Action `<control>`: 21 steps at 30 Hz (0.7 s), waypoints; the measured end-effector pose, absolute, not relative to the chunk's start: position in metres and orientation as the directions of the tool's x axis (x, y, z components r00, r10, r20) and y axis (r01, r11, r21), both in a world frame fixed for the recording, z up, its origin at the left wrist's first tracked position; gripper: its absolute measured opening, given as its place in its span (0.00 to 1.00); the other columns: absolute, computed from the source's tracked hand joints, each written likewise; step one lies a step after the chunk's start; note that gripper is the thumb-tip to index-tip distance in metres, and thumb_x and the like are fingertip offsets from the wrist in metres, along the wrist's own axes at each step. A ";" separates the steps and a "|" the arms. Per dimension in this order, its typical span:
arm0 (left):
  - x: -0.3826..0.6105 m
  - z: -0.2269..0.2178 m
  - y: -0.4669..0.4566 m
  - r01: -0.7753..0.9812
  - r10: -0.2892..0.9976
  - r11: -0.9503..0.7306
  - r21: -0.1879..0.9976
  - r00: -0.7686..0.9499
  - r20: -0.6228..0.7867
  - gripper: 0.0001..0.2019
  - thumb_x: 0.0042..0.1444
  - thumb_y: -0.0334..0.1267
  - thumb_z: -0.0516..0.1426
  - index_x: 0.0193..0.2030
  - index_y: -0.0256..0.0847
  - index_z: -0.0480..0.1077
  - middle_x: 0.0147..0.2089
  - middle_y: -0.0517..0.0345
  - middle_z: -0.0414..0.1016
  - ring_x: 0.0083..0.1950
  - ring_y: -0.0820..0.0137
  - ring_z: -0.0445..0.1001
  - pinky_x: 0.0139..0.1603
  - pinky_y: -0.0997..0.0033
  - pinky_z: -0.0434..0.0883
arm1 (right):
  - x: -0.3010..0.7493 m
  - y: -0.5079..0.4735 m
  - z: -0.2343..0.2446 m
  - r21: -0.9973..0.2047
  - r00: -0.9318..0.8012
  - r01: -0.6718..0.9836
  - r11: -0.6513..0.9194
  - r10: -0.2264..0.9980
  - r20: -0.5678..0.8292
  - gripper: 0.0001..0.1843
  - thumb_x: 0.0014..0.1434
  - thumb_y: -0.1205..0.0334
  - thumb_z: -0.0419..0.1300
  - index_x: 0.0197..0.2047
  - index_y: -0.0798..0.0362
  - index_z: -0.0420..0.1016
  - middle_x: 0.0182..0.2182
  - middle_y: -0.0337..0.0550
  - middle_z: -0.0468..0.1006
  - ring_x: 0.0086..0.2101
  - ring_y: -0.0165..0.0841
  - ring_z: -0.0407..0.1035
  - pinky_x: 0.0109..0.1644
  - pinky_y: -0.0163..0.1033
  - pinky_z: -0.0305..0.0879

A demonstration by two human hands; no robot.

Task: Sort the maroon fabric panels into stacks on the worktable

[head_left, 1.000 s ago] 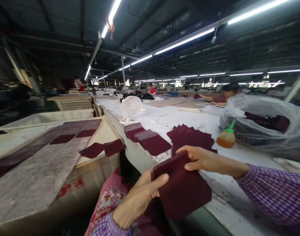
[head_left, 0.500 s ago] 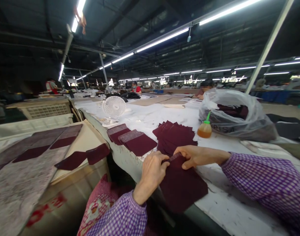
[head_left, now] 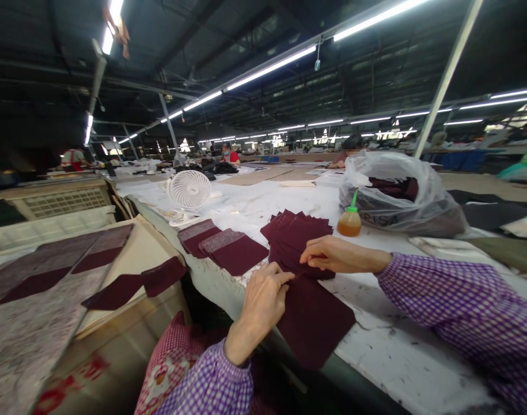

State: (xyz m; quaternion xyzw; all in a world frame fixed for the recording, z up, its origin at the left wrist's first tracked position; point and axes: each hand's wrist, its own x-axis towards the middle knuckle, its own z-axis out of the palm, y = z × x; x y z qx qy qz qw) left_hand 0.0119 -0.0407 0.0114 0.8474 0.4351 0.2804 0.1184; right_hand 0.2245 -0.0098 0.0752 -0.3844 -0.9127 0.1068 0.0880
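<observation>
A dark maroon fabric piece lies flat on the white table at its near edge. My left hand rests on the piece's upper left corner, fingers bent and pressed together on the cloth. My right hand reaches over to a fanned stack of maroon pieces just behind it, fingers pinched at the stack's near edge. Both sleeves are purple check.
Two more maroon pieces lie at the table's left edge. A small white fan, an amber squeeze bottle and a clear plastic bag of fabric stand behind. A bin topped with fabric strips sits on the left. Other people work far off.
The maroon piece, held up in both hands a second ago, now lies flat on the table. My right hand has moved off it to the stack behind. The view has shifted right.
</observation>
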 end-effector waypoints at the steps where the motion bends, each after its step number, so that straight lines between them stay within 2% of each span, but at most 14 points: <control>1: 0.012 0.011 -0.041 0.666 0.799 -0.600 0.443 0.469 0.377 0.14 0.55 0.28 0.53 0.45 0.44 0.75 0.36 0.57 0.70 0.42 0.65 0.68 0.42 0.66 0.65 | 0.224 -0.009 0.074 -0.242 -0.711 0.663 0.709 0.697 0.093 0.13 0.59 0.67 0.51 0.40 0.56 0.76 0.33 0.45 0.75 0.27 0.28 0.68 0.32 0.32 0.61; 6: 0.011 0.010 -0.041 0.649 0.792 -0.609 0.455 0.468 0.392 0.14 0.56 0.28 0.52 0.45 0.44 0.74 0.36 0.57 0.71 0.42 0.66 0.68 0.42 0.66 0.65 | 0.221 -0.006 0.065 -0.184 -0.750 0.632 0.753 0.654 0.102 0.11 0.59 0.68 0.52 0.39 0.56 0.76 0.33 0.45 0.75 0.32 0.31 0.69 0.37 0.33 0.62; 11: 0.010 0.008 -0.040 0.642 0.789 -0.613 0.460 0.466 0.401 0.14 0.56 0.28 0.52 0.44 0.45 0.75 0.37 0.57 0.71 0.42 0.66 0.68 0.41 0.67 0.65 | 0.221 -0.006 0.057 -0.112 -0.741 0.651 0.751 0.660 0.123 0.07 0.58 0.69 0.54 0.36 0.55 0.74 0.33 0.43 0.75 0.32 0.31 0.68 0.36 0.34 0.61; 13: 0.009 0.008 -0.041 0.638 0.774 -0.631 0.441 0.483 0.408 0.14 0.57 0.28 0.52 0.44 0.45 0.75 0.36 0.57 0.71 0.41 0.66 0.68 0.41 0.67 0.64 | 0.220 -0.007 0.052 -0.003 -0.757 0.643 0.766 0.636 0.147 0.08 0.60 0.68 0.52 0.36 0.55 0.72 0.34 0.43 0.74 0.31 0.30 0.67 0.35 0.34 0.60; 17: 0.006 0.006 -0.043 0.638 0.734 -0.674 0.372 0.522 0.435 0.14 0.60 0.31 0.50 0.45 0.46 0.75 0.36 0.56 0.70 0.39 0.66 0.66 0.40 0.66 0.63 | 0.221 -0.010 0.040 0.303 -0.854 0.519 0.799 0.502 0.138 0.13 0.64 0.69 0.45 0.38 0.55 0.71 0.33 0.44 0.72 0.32 0.32 0.64 0.31 0.35 0.57; 21: 0.004 0.005 -0.044 0.639 0.720 -0.687 0.347 0.533 0.444 0.14 0.62 0.32 0.49 0.46 0.46 0.75 0.37 0.56 0.70 0.40 0.66 0.65 0.40 0.66 0.62 | 0.231 -0.011 0.033 0.450 -0.913 0.401 0.797 0.385 0.132 0.15 0.65 0.69 0.44 0.43 0.57 0.71 0.37 0.48 0.73 0.34 0.35 0.64 0.33 0.38 0.61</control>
